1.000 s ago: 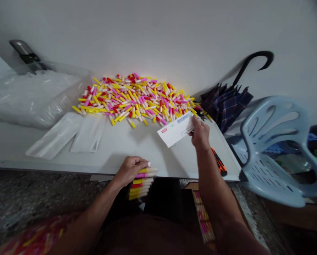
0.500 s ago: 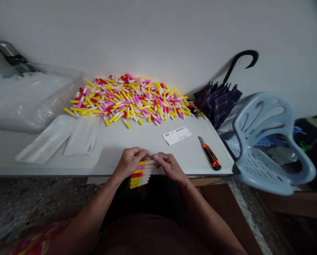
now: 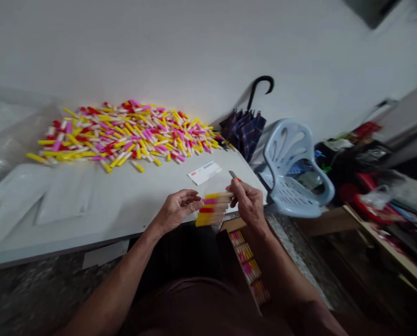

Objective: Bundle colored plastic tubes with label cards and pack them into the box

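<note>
My right hand (image 3: 247, 201) grips a flat pack of small capped sticks like markers (image 3: 211, 211) by its pale end. The sticks lie side by side, with yellow, pink and red caps and pale bodies; whether a clear sleeve wraps them I cannot make out. At the capped end, my left hand (image 3: 177, 209) has its fingers parted, its thumb tip by the pack's edge. Behind my right fingers the blade of a cutter knife (image 3: 233, 175) shows, its handle mostly hidden. Beyond my hands is a big heap of loose matching sticks (image 3: 124, 135) on the white table (image 3: 124, 196).
A printed white card (image 3: 205, 173) and clear plastic sleeves (image 3: 65, 193) lie on the table, with a large plastic bag (image 3: 12, 135) at left. A cardboard box (image 3: 227, 254) with several packs stands low at right. A checked umbrella (image 3: 246, 130) and a blue chair (image 3: 292, 154) are beyond.
The view has swung right, bringing the open box into sight. The pack has moved up and right in my right hand, while my left fingers have loosened from its top edge.
</note>
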Available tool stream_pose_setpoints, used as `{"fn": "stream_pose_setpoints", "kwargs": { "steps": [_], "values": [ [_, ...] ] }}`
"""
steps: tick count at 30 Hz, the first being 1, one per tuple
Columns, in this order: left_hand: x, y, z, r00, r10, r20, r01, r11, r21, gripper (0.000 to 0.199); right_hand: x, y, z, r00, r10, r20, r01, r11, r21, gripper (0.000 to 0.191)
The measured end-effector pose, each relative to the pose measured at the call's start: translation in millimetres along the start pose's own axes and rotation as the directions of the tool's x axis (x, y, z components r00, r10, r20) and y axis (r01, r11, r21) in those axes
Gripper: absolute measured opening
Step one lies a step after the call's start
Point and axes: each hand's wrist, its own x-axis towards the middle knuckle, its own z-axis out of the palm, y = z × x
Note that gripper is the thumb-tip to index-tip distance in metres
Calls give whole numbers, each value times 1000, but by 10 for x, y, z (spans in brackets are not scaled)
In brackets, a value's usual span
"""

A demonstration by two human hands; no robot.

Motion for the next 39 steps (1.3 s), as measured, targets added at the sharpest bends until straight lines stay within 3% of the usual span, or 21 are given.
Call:
{"fn": "stream_pose_setpoints", "kwargs": {
  "steps": [3, 7, 9, 11, 12, 14, 16, 18, 20, 22, 25, 29, 32, 36, 39],
  "values": [
    [92, -56, 82, 996, 39, -76, -35, 997, 63, 63, -14, -211, -512, 968, -115, -222, 82, 985, -152, 48],
    [191, -212, -15, 984, -1, -177, 23, 992, 124, 63, -161, -473, -1249, 832, -314, -458, 130, 912, -389, 44],
    [229, -320, -89, 967, -28, -254, 60, 991, 121, 59, -307, -430, -1551, 749, -389, -537, 96, 865, -492, 44],
    [245, -422, -138, 945, -64, -322, 114, 984, 137, 54, -521, -187, -1742, 687, -427, -588, 19, 820, -573, 43],
    [243, -464, -150, 935, -61, -351, 120, 981, 152, 50, -655, 8, -1786, 677, -420, -605, -33, 804, -594, 43],
    [225, -519, -155, 922, -34, -386, 111, 978, 178, 44, -967, 486, -1774, 716, -300, -630, -154, 813, -562, 50],
    [202, -539, -146, 921, -10, -391, 95, 975, 200, 40, -1294, 968, -1683, 817, 30, -576, -352, 817, -457, 59],
    [189, -535, -135, 926, -2, -378, 91, 972, 219, 36, -1565, 1336, -1603, 801, 117, -587, -430, 795, -428, 63],
    [184, -520, -126, 928, -3, -373, 99, 966, 238, 34, -1727, 1542, -1604, 773, 140, -619, -473, 777, -416, 64],
    [182, -507, -118, 920, -4, -392, 110, 962, 249, 33, -1779, 1600, -1694, 757, 150, -636, -498, 762, -413, 65],
    [176, -506, -105, 908, 2, -419, 114, 961, 251, 34, -1730, 1478, -1908, 746, 126, -654, -503, 751, -428, 63],
    [165, -521, -88, 904, 18, -426, 93, 966, 239, 36, -1598, 1166, -2124, 757, -21, -653, -416, 755, -507, 56],
    [161, -513, -75, 903, 8, -430, 101, 968, 231, 35, -1533, 1089, -2134, 720, -117, -684, -389, 749, -537, 54],
    [153, -492, -70, 904, 7, -428, 104, 967, 234, 35, -1537, 1331, -1939, 747, 117, -654, -475, 782, -404, 62],
    [148, -500, -81, 912, 11, -410, 99, 965, 245, 34, -1545, 1505, -1810, 739, 176, -650, -498, 793, -352, 64]
  ]
}}
